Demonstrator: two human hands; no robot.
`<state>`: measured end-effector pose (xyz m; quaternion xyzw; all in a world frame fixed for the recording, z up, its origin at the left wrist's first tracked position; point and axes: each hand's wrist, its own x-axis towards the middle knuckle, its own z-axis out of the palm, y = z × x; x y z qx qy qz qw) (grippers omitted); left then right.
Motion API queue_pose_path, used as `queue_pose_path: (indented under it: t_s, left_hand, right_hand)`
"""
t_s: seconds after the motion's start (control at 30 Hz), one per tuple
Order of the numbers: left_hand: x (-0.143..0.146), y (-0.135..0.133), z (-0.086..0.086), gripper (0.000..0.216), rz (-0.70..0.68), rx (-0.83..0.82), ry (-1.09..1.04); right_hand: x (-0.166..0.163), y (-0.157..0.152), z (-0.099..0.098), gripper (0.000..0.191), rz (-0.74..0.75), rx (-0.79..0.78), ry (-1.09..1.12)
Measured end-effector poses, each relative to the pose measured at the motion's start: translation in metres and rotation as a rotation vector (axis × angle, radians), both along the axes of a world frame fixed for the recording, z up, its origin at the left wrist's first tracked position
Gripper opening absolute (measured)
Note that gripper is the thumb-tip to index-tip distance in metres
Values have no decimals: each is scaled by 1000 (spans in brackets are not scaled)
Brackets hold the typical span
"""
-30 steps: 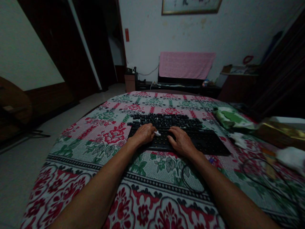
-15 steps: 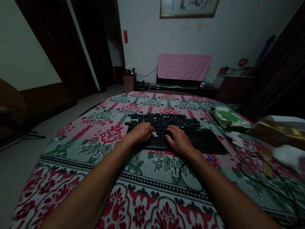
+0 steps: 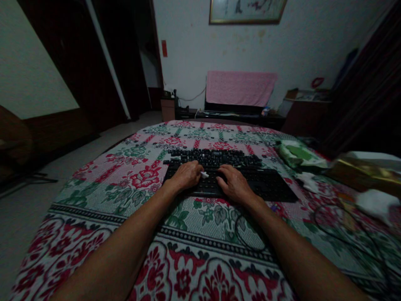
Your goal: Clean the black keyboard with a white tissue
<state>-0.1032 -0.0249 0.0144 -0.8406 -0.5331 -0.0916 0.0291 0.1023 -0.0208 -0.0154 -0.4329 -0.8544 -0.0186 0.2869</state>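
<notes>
From my head camera, a pale, stained wall [image 3: 184, 25] rises behind the table, with a gold-framed picture [image 3: 247, 11] hung on it and a nubbly pink towel [image 3: 241, 88] draped below. Woven cloth [image 3: 144, 179], patterned with red roses and green leaves, covers the tabletop, whose far edge curves round.

Midway between the tabletop's left and right edges lies the keyboard [image 3: 275, 186], a long, flat, black slab studded with small dots where the keys belong. Just beyond its back edge, toward the tabletop's far edge, the loose keys [image 3: 216, 158] sit in a jumbled band of small, dark blocks.

With my left hand [image 3: 188, 174] closed over the keyboard's left part, I grip a small white scrap [image 3: 204, 174]; whether it is paper or cloth, I cannot tell. My right hand [image 3: 234, 182] is open over the middle, fingers loosely curved, thumb apart.

Toward the tabletop's right edge are a soft green-and-white packet [image 3: 299, 155], a shiny gold box [image 3: 360, 171], crumpled white tissue [image 3: 308, 182] and a looping black cable [image 3: 314, 215].
</notes>
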Motion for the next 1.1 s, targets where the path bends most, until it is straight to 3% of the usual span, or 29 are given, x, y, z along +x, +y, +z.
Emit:
queue_pose_path:
  t_s: [0.27,0.47,0.83,1.1]
  left_hand:
    - [-2,-1,5,27,-22,-52,-12]
    - [6,-1,-3,26,24,8,-56]
    - [6,-3,-1,27,-104,28,28]
    - [11,-2,-7,27,-29,30,-62]
  right_hand:
    - [0,1,0,28,-5,-4,-10]
    - [1,1,-2,27,-8,1,-2]
    - [1,2,-2,27,-5,-3,2]
    - [0,1,-2,26,-2,9,1]
